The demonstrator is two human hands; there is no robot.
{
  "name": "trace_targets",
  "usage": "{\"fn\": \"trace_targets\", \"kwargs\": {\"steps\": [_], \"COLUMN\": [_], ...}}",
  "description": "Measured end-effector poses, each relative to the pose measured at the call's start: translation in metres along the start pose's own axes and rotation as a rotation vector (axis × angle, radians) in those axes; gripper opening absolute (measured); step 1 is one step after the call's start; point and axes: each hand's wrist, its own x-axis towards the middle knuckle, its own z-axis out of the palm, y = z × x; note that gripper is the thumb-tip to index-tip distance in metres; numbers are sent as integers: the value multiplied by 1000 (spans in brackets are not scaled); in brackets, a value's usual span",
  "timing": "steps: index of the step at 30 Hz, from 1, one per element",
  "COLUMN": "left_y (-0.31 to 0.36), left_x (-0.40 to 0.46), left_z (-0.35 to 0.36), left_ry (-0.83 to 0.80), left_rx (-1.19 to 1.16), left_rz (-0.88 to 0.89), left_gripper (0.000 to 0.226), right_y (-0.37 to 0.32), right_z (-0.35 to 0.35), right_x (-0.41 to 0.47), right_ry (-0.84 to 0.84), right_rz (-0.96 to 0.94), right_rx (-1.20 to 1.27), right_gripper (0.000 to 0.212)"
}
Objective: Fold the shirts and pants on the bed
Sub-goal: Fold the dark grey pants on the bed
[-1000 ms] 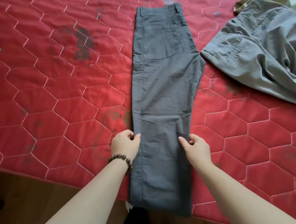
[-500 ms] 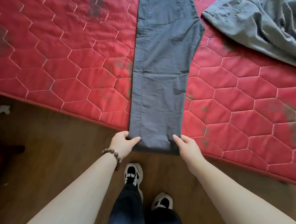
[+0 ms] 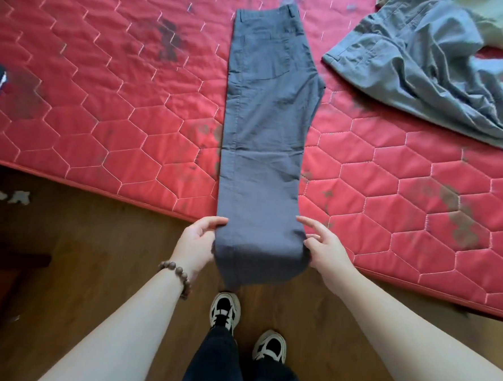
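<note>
Both hands pinch the hem end of the dark grey pants (image 3: 267, 136), left hand (image 3: 197, 246) and right hand (image 3: 326, 250) at opposite edges, probably to carry it toward the waistband. Folded lengthwise, they lie on the red mattress (image 3: 92, 117), hem overhanging the floor.

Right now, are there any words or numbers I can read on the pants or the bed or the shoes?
None can be read.
Dark grey pants: a small dark tab at the waistband, too small to read.
Shoes: black and white patches, no letters.
Red mattress: only stitching and stains.
</note>
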Motion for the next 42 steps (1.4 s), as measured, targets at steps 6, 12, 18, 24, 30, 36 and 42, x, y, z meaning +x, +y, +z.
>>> {"fn": "trace_targets", "kwargs": {"steps": [6,12,18,24,30,36,42], "left_y": [78,146,239,276,204,214,223], "left_x": [4,48,160,344,402,422,433], "left_z": [-21,-33,-44,-20,3,4,11], "left_ry": [-179,-109,-267,-160,-136,-97,-27], "left_rx": [6,360,41,-159,167,215,79], "left_rz": [123,398,386,68,-130,7,-2], "left_gripper": [42,27,13,16,34,44,42], "right_y": [-70,-138,-249,-299,-211,-223,-245], "right_z": [-37,-55,-63,-43,-20,-17,-8], "right_x": [4,47,140,330,394,406,413], "right_ry": [-286,-154,-329,0,87,160,218], "right_rz": [-31,-322,-361,-85,245,63,-20], "right_rx": [96,-463,-186,-30,-5,-73,-669], "right_gripper": [43,34,17,25,21,15,35]}}
